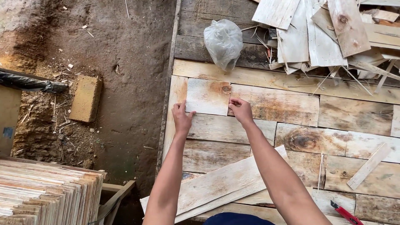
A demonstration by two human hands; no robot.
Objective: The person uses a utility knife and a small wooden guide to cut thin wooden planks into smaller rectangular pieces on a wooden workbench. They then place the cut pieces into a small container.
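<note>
Both hands pinch a small pale rectangular wood veneer piece (207, 96) near the left edge of the patchwork board surface (354, 114). The left hand (182, 118) grips its lower left corner, the right hand (241, 109) its lower right corner. A crumpled clear plastic bag (223, 43) lies beyond.

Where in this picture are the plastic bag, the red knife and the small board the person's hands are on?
plastic bag (223, 41), head view, middle of its bulge.
red knife (346, 213), head view, along its red handle.
small board (207, 96), head view, centre of its pale face between the two hands.

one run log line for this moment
left hand: on small board left corner | right hand: on its right corner | plastic bag: beyond
</note>
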